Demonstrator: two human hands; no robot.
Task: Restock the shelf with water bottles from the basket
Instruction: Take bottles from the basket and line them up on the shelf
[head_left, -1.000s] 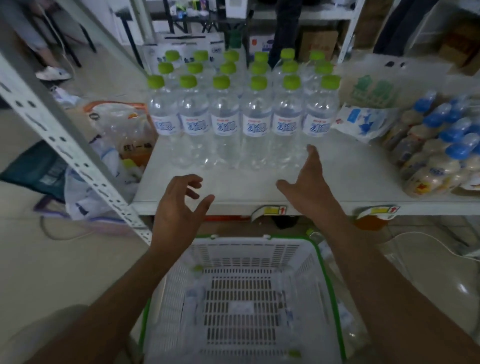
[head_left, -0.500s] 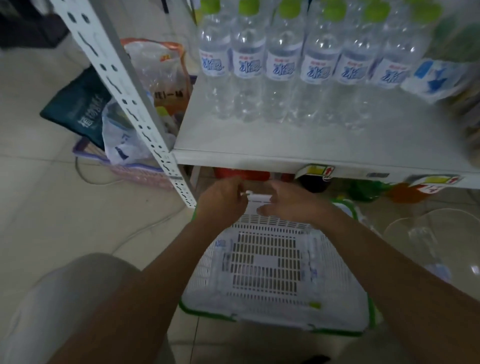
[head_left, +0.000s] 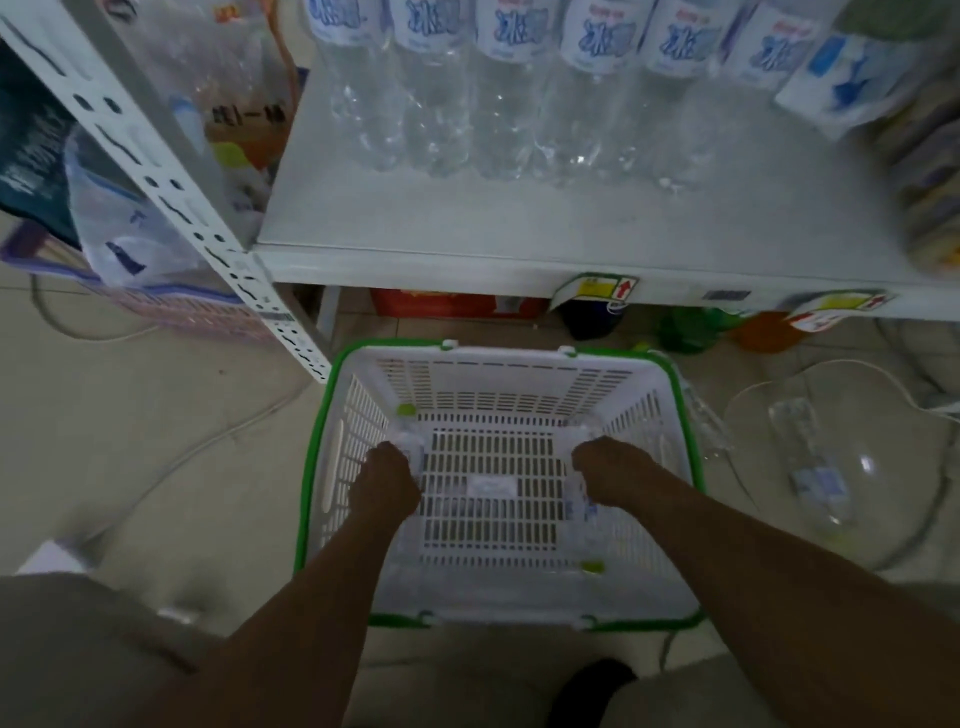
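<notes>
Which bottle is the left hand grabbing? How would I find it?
Look at the white basket with the green rim on the floor below the shelf. Inside it, along the left wall, a clear bottle lies under the left hand. Its green cap points toward the shelf, unlike the other bottle's.

A white basket (head_left: 498, 384) with a green rim sits on the floor below the shelf (head_left: 519, 228). Two clear water bottles lie inside: left bottle (head_left: 410, 441), right bottle (head_left: 584, 525). A row of labelled bottles (head_left: 509, 93) stands upright on the shelf.

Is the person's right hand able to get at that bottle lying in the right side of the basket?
Probably yes. The right hand is already down inside the basket, closed on the clear bottle lying there, with nothing between them.
</notes>
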